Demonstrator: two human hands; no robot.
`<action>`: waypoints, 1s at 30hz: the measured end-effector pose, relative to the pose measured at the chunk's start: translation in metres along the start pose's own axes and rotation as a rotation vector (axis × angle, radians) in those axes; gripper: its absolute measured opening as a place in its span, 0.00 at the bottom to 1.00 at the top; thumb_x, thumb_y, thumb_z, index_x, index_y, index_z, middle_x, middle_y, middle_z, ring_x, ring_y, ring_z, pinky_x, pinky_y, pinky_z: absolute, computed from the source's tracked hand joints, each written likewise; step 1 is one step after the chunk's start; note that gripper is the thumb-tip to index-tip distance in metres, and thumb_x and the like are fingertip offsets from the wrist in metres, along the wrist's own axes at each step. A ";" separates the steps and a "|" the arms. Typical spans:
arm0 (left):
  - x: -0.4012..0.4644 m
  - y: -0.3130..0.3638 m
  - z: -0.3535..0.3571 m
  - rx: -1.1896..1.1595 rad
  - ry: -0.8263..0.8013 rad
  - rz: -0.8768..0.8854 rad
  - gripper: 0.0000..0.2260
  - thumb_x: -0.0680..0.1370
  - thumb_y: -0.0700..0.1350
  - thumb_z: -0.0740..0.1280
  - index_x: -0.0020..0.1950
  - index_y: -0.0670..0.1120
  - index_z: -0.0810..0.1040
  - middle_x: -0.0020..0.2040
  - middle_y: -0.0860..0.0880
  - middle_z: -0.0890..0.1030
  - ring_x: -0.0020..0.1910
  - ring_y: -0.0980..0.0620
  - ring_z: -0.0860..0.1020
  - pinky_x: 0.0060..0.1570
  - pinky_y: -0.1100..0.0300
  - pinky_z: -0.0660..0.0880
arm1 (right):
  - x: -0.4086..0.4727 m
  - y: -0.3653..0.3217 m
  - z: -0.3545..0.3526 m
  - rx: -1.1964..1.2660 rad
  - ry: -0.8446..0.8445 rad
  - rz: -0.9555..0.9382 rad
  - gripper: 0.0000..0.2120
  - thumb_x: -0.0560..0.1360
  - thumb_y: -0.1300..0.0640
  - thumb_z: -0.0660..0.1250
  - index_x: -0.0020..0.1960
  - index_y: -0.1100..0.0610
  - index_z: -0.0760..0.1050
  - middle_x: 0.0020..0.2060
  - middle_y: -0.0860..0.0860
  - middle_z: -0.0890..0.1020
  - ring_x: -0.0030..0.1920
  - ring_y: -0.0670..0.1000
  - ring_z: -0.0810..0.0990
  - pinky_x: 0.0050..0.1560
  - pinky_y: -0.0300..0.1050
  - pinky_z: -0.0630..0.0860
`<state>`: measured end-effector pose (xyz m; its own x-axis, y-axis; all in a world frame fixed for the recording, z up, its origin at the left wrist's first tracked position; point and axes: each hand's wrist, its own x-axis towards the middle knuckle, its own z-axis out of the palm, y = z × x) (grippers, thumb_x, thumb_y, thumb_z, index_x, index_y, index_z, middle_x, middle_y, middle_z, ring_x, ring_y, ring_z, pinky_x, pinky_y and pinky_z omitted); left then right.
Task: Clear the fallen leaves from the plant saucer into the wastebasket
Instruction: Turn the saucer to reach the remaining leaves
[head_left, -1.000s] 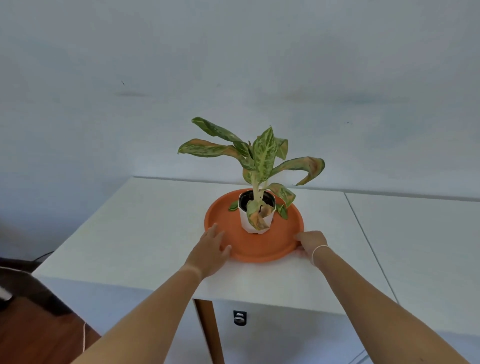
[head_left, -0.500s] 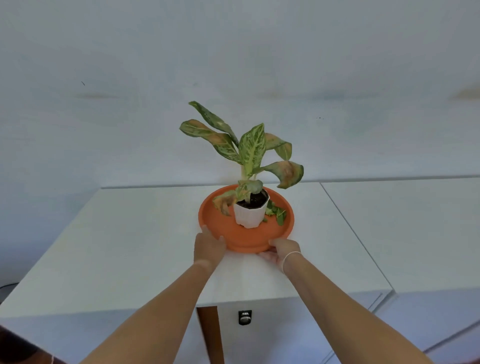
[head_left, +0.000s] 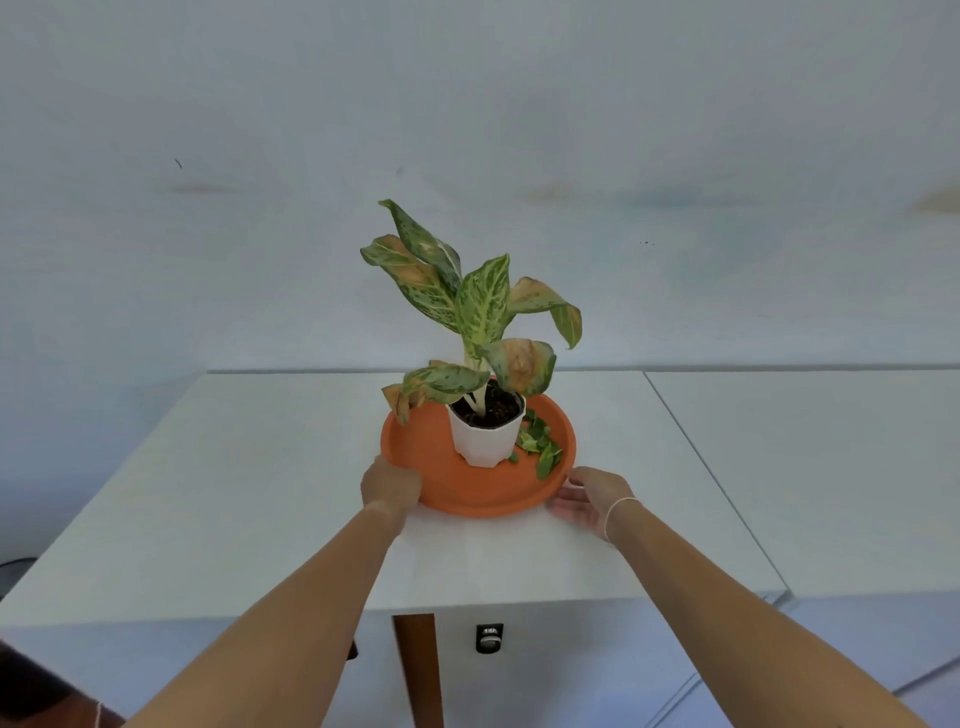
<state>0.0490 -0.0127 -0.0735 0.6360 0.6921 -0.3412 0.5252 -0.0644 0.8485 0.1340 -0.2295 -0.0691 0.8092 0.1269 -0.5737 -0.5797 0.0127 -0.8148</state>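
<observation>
An orange round saucer (head_left: 447, 483) sits on a white table (head_left: 249, 499). In its middle stands a white pot (head_left: 480, 441) with a leafy green plant (head_left: 472, 306) that has browning leaf tips. Several small fallen green leaves (head_left: 540, 449) lie in the saucer to the right of the pot. My left hand (head_left: 389, 486) grips the saucer's near-left rim. At the near-right rim my right hand (head_left: 589, 501) has its fingertips against the edge, palm on the table. No wastebasket is in view.
A second white table top (head_left: 810, 467) adjoins on the right, with a seam between them. A pale wall rises behind. Below the near table edge are a brown wooden leg (head_left: 418, 670) and a small black knob (head_left: 488, 636).
The saucer has turned with the plant, so the fallen leaves now lie at the front right. My right hand has slid from the near rim to the right side.
</observation>
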 end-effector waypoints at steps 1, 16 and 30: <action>0.001 -0.001 -0.003 0.005 0.003 -0.001 0.19 0.72 0.34 0.57 0.62 0.37 0.73 0.55 0.37 0.79 0.53 0.38 0.77 0.46 0.53 0.72 | 0.004 -0.002 -0.004 -0.004 0.009 -0.007 0.08 0.77 0.65 0.61 0.39 0.63 0.69 0.35 0.62 0.76 0.33 0.58 0.77 0.36 0.50 0.78; 0.005 -0.002 -0.007 -0.014 -0.028 0.039 0.28 0.75 0.31 0.53 0.76 0.43 0.60 0.74 0.43 0.67 0.73 0.42 0.65 0.70 0.52 0.63 | 0.025 -0.015 -0.013 -0.185 0.049 -0.042 0.03 0.76 0.67 0.62 0.49 0.66 0.73 0.36 0.59 0.77 0.40 0.59 0.79 0.52 0.57 0.79; -0.003 -0.005 0.010 -0.150 -0.011 -0.006 0.22 0.72 0.34 0.57 0.66 0.43 0.68 0.58 0.40 0.77 0.49 0.39 0.76 0.40 0.52 0.77 | 0.023 0.011 0.021 0.095 0.084 0.018 0.09 0.74 0.70 0.60 0.36 0.64 0.72 0.33 0.59 0.76 0.33 0.56 0.77 0.54 0.58 0.79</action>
<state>0.0503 -0.0215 -0.0808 0.6396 0.6843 -0.3501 0.4389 0.0488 0.8972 0.1444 -0.2058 -0.0897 0.8015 0.0445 -0.5963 -0.5973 0.1061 -0.7949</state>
